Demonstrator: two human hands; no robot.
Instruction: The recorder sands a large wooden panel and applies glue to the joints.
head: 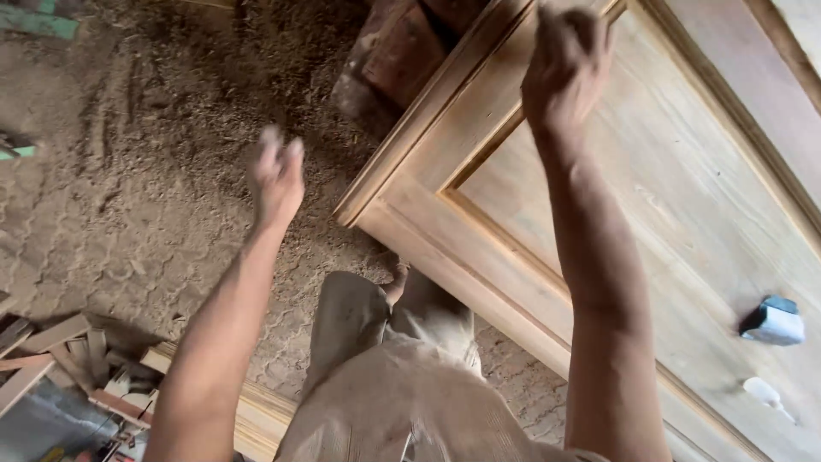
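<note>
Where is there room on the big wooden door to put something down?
The door panel is bare between the right hand and the blue-grey block. Its lower right is busier, with the block and a white object. The scrap wood on the floor is crowded.

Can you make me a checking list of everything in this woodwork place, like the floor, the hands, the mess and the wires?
Surface: sawdust-covered floor, marked with tracks and footprints.
Job's things: wooden panelled door lying flat, pale frame around a recessed panel; a dark timber block shows beyond its corner.
Clutter: small blue-grey block and a white object lying on the door; wood offcuts piled at lower left.
Hands: left hand raised over the floor, blurred, holding nothing seen; right hand up at the door's far edge, fingers curled, contents unclear.
Cables: nothing seen.
Surroundings: person's dusty trousers below; green-painted board at top left.
</note>
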